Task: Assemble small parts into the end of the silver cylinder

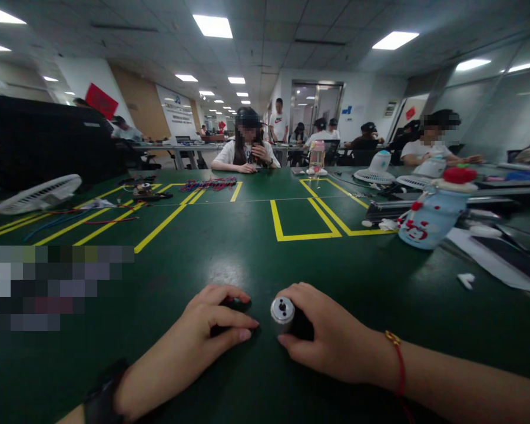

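A small silver metal cylinder [282,315] stands upright on the green table [212,259], its round top showing a dark centre and small dark holes. My right hand [320,330] is wrapped round it from the right, thumb at the near side and fingers at the far side. Just left of the cylinder, my left hand [216,324] rests on the table with its fingers apart and nothing between them. A gap separates its fingertips from the cylinder.
Yellow tape [309,237] marks the table ahead. A blue bottle [435,215] with a red top and a white piece [466,280] are at the right. Wires [209,184] and a white fan [39,194] lie at the left. A person [247,147] sits opposite.
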The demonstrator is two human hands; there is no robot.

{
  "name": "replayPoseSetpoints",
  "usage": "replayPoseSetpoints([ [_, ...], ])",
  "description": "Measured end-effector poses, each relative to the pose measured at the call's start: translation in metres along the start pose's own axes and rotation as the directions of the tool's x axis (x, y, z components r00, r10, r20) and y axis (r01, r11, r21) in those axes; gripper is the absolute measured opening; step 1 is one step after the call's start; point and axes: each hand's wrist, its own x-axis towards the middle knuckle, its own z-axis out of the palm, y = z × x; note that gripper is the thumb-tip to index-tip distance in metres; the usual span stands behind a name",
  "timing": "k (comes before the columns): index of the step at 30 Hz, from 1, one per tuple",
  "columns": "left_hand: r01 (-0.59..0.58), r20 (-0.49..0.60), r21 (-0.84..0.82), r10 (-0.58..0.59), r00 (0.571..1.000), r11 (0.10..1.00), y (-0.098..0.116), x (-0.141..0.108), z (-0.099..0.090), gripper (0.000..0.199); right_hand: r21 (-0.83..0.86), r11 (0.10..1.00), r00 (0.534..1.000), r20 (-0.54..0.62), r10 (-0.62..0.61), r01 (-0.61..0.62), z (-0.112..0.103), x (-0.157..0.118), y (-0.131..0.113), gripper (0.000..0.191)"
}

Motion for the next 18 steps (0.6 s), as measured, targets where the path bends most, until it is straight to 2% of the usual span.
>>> replayPoseSetpoints([
  [6,-0.003,-0.025,-0.001,0.003,1.0,1.0,-0.001,0.001,0.002,0.025,-0.001,1.0,1.0,0.004,0.001,-0.001,0.001,0.0,0.0,0.03],
  [12,-0.004,-0.044,-0.045,0.002,0.999,0.999,0.003,0.0,0.003,0.017,-0.005,1.0,1.0,0.002,0.003,-0.003,0.001,0.0,0.001,0.029],
  [18,-0.014,-0.18,-0.159,-0.015,0.984,0.987,0.022,0.011,-0.01,0.017,0.0,1.0,1.0,0.006,-0.016,0.016,0.0,0.0,-0.001,0.031],
])
